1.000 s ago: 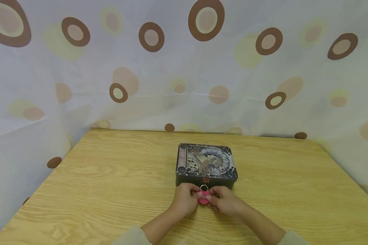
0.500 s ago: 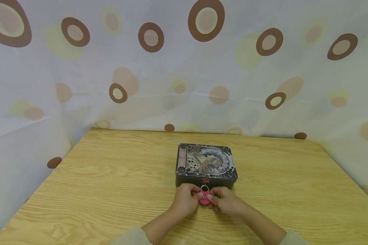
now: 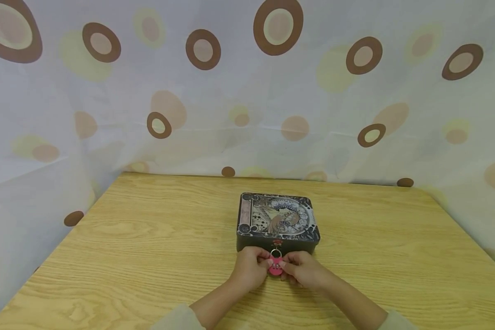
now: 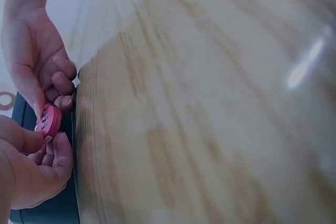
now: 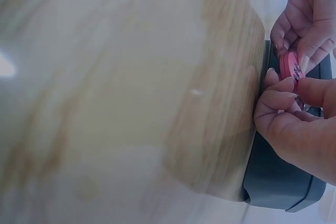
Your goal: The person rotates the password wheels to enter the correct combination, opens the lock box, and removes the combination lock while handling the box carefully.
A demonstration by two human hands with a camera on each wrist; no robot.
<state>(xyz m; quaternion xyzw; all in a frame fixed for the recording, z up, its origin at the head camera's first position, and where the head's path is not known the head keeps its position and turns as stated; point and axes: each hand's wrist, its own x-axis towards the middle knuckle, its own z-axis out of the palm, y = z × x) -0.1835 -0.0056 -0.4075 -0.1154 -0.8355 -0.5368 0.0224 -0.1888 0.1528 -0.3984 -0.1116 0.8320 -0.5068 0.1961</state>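
Note:
A pink combination padlock (image 3: 275,270) with number dials hangs by its silver shackle at the red clasp (image 3: 277,242) on the front of a dark tin box (image 3: 278,217). The box lid is down and carries a printed picture. My left hand (image 3: 249,271) pinches the padlock's left side between thumb and fingers. On the other side my right hand (image 3: 304,271) pinches it, the thumb on the dials. In the left wrist view the padlock (image 4: 49,121) shows its dials between both hands. The right wrist view has the padlock (image 5: 290,66) edge-on, partly covered by fingers.
The box stands on a wood-grain table (image 3: 156,229). Behind and at the sides hangs a pale cloth (image 3: 231,91) with brown and yellow circles, meeting the table's far edge.
Both hands keep their hold on the padlock, which has shifted very slightly to the right. The box has stayed where it was.

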